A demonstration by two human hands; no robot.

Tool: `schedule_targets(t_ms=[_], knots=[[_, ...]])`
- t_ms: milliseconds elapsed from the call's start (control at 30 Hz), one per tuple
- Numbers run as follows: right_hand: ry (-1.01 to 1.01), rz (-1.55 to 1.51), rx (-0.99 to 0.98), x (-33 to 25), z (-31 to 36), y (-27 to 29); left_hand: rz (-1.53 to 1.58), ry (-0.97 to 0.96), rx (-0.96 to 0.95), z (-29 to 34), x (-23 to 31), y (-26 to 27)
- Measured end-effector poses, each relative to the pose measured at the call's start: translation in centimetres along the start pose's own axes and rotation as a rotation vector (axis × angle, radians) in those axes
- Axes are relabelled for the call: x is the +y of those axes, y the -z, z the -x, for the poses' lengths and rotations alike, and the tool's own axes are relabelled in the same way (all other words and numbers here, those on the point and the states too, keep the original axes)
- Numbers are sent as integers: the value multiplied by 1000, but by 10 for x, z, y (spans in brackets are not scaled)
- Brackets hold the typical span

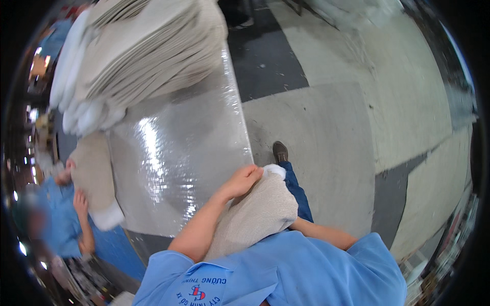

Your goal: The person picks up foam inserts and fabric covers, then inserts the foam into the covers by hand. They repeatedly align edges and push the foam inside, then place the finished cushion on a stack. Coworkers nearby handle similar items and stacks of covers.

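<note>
Hold beige padded fabric piece [258, 211] in front of blue shirt [291, 265], just beside plastic-covered table [209, 127], with left hand [242, 182] closed snugly at white end [274, 170], supporting right side evenly with right hand [295, 223], mostly hidden, so cannot tell whether gripping.

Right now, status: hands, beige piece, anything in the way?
Left hand gripping beige piece near its white end; right hand hidden behind it. Piece close to blue shirt. Nothing seen blocking; stacked pieces on far end of wrapped table.
</note>
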State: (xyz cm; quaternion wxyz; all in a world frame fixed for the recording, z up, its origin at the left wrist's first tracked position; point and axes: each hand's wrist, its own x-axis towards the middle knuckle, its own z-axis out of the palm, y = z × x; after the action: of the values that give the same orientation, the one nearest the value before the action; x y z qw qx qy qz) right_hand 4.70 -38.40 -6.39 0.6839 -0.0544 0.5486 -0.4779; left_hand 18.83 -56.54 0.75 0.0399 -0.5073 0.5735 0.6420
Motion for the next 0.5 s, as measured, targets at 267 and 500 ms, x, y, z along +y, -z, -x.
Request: schedule_targets(t_ms=[267, 500], knots=[[22, 364, -37, -32, -8, -3, -216, -2, 314, 73, -47, -12], [47, 740, -145, -82, 9, 18, 131, 85, 500, 232, -163, 9]])
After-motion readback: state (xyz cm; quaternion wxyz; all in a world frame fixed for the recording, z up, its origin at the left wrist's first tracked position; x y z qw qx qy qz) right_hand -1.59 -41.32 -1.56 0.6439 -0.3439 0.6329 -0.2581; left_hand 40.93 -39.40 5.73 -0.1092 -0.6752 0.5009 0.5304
